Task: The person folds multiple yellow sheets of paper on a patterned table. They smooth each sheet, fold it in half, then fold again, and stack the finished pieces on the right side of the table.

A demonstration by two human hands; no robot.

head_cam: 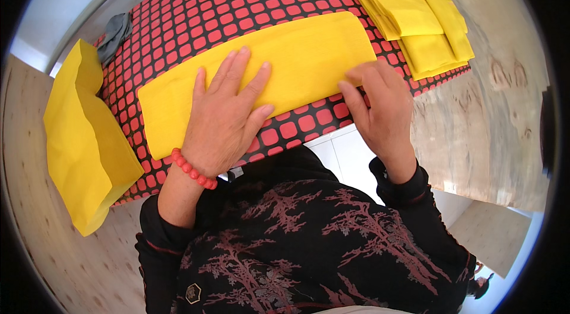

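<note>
A long folded piece of yellow fabric (307,53) lies across a table cover with red rounded squares on black (209,7). My left hand (227,104) rests flat on the fabric, fingers apart, palm down; a red bead bracelet (193,171) circles that wrist. At the fabric's near right corner is my right hand (380,100), its fingers curled and thumb close to the forefinger. Those fingertips are slightly blurred at the fabric's edge, so whether they pinch it cannot be told.
Several folded yellow cloths (409,15) are stacked at the table's far right. Another yellow fabric piece (75,136) stands bent over the left edge, with a grey cloth (116,35) beyond it. Wooden boards (485,91) flank the covered surface. White floor tiles (334,153) show below.
</note>
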